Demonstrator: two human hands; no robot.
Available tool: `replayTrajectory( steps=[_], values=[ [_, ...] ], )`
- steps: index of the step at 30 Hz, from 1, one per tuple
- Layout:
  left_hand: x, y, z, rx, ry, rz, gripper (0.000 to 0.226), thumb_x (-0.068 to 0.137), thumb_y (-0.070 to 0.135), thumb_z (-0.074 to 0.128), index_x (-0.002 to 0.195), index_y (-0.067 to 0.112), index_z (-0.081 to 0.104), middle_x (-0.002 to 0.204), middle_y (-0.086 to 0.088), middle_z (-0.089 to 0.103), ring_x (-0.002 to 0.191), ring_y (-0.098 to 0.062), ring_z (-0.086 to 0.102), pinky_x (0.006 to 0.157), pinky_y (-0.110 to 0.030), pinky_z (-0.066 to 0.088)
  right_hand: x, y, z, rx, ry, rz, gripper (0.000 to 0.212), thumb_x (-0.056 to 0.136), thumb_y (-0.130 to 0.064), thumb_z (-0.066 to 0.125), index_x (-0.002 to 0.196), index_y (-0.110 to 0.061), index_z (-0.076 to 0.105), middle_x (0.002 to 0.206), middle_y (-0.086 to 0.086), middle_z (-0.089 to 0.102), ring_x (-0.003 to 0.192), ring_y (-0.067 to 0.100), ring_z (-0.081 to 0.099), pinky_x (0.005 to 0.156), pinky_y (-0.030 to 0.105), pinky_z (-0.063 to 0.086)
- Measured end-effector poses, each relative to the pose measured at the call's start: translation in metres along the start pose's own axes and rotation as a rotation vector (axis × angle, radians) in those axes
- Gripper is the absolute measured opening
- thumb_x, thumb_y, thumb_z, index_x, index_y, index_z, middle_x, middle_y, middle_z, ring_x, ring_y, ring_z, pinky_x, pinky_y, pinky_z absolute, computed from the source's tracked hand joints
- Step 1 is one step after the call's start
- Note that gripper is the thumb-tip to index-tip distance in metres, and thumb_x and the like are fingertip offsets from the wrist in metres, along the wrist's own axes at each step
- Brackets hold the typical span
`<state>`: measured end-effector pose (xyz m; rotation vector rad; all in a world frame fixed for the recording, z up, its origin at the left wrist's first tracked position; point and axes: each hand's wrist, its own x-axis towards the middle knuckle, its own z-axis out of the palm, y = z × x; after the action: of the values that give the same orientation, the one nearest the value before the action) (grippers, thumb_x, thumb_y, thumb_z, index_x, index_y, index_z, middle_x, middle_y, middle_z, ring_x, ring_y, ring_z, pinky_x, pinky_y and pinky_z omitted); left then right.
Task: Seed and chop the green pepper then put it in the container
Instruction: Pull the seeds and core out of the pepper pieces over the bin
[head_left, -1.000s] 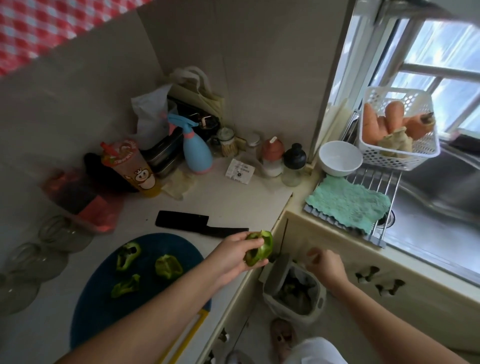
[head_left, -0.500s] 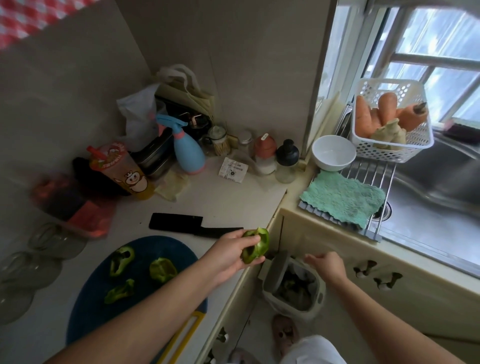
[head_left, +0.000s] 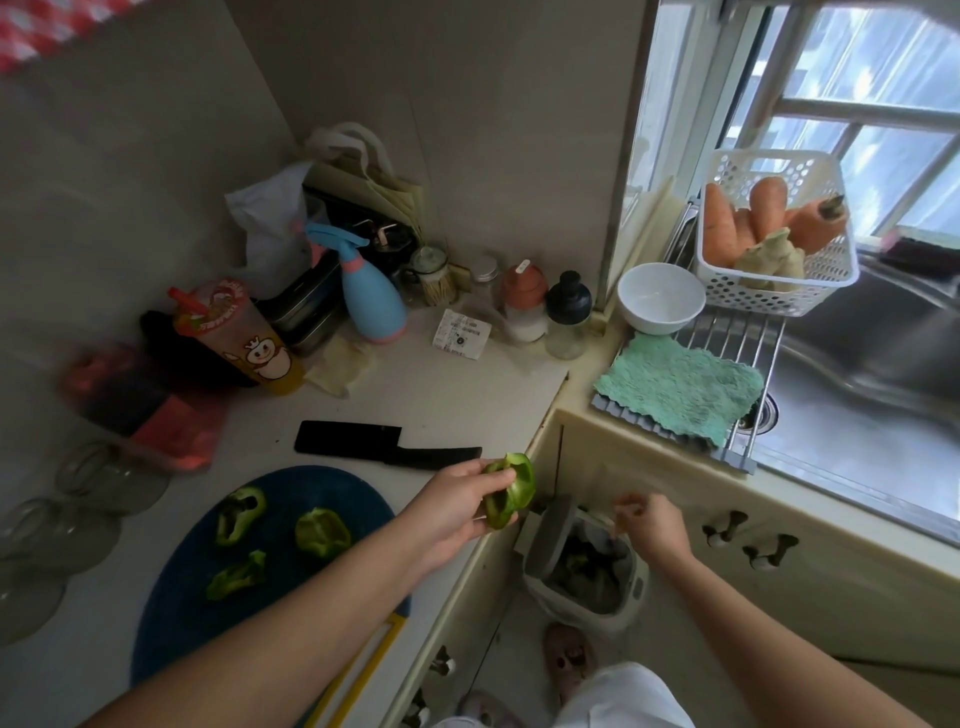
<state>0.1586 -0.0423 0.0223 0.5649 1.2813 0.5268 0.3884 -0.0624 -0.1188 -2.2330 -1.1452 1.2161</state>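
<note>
The left hand (head_left: 452, 514) grips a hollowed green pepper piece (head_left: 511, 488) past the counter edge. The right hand (head_left: 652, 527) hangs above the grey-lidded waste bin (head_left: 551, 538) with fingers bunched; I cannot tell whether it holds anything. The lettering on the cartoon-printed plastic cup (head_left: 244, 338) is too blurred to read.

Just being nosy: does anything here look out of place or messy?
Nothing looks spilled or broken. The black knife lies on the counter, off the blue board, and the left hand holds a pepper piece at the counter's edge.
</note>
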Motion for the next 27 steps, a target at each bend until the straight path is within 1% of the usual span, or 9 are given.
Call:
replayTrajectory(
  steps=[3,6,10,14,16,19,21,24,27],
  values=[
    [-0.001,-0.001,0.001,0.011,0.002,0.010,0.038,0.088,0.012,0.061,0.125,0.008,0.053,0.120,-0.015,0.059,0.109,-0.027,0.060,0.089,-0.035,0.053,-0.002,-0.002,-0.001,0.067,0.005,0.010,0.022,0.093,-0.028,0.058,0.102,-0.009,0.067,0.079,0.007,0.071,0.067,0.007,0.060,0.051,0.018,0.038],
    [-0.003,-0.002,0.002,0.020,0.002,0.015,0.041,0.088,0.012,0.061,0.128,0.007,0.052,0.121,-0.016,0.059,0.107,-0.026,0.060,0.083,-0.032,0.055,-0.004,-0.001,0.000,0.083,0.006,0.012,0.022,0.085,-0.032,0.069,0.090,-0.010,0.068,0.075,0.004,0.071,0.071,0.013,0.066,0.056,0.025,0.047],
    [-0.006,-0.006,0.003,0.021,-0.002,0.010,0.042,0.089,0.012,0.060,0.130,0.007,0.050,0.122,-0.015,0.058,0.107,-0.025,0.060,0.073,-0.027,0.056,-0.010,-0.001,-0.001,0.035,0.002,0.002,0.019,0.079,-0.016,0.075,0.094,-0.011,0.065,0.082,0.002,0.061,0.068,0.010,0.057,0.052,0.021,0.043],
    [-0.009,-0.010,0.004,0.010,0.007,0.005,0.040,0.089,0.010,0.059,0.127,0.007,0.050,0.120,-0.015,0.059,0.106,-0.025,0.060,0.078,-0.029,0.056,-0.009,0.007,0.004,-0.074,-0.094,-0.003,0.038,0.081,0.002,0.065,0.117,-0.009,0.063,0.107,0.006,0.064,0.073,0.008,0.056,0.051,0.014,0.042],
    [-0.010,-0.012,0.004,0.031,0.016,0.010,0.036,0.089,0.011,0.059,0.125,0.009,0.052,0.118,-0.013,0.060,0.106,-0.024,0.060,0.081,-0.030,0.055,-0.009,0.011,0.008,-0.121,-0.117,-0.006,0.040,0.082,0.003,0.064,0.120,-0.008,0.061,0.117,0.007,0.063,0.080,0.010,0.055,0.054,0.012,0.042],
    [-0.013,-0.013,0.002,0.030,0.037,0.009,0.016,0.089,0.011,0.059,0.104,0.019,0.058,0.112,-0.010,0.062,0.104,-0.023,0.061,0.080,-0.030,0.054,-0.010,0.013,0.010,-0.097,-0.070,0.005,0.016,0.085,-0.009,0.066,0.100,-0.006,0.072,0.098,0.008,0.070,0.072,0.013,0.060,0.066,0.026,0.050],
    [-0.014,-0.014,-0.001,0.017,0.062,0.012,0.014,0.090,0.010,0.059,0.092,0.023,0.057,0.107,-0.009,0.064,0.101,-0.022,0.062,0.078,-0.030,0.053,-0.012,0.011,0.011,-0.126,-0.044,-0.029,0.013,0.086,-0.008,0.064,0.096,-0.007,0.074,0.090,0.007,0.071,0.068,0.012,0.059,0.065,0.029,0.051],
    [-0.018,-0.017,-0.011,0.017,0.084,0.019,0.012,0.089,0.012,0.060,0.096,0.021,0.060,0.108,-0.010,0.065,0.100,-0.022,0.063,0.076,-0.029,0.054,-0.020,-0.005,0.007,-0.165,-0.049,-0.113,0.026,0.082,-0.004,0.066,0.107,-0.009,0.070,0.085,0.003,0.067,0.066,0.011,0.060,0.061,0.029,0.053],
    [-0.023,-0.021,-0.024,0.010,0.130,0.037,0.015,0.089,0.013,0.060,0.103,0.017,0.061,0.109,-0.011,0.066,0.099,-0.021,0.063,0.074,-0.029,0.054,-0.035,-0.039,0.003,-0.178,-0.073,-0.272,0.031,0.075,-0.015,0.078,0.105,-0.013,0.069,0.088,-0.001,0.069,0.071,0.007,0.058,0.060,0.017,0.048]
  ],
)
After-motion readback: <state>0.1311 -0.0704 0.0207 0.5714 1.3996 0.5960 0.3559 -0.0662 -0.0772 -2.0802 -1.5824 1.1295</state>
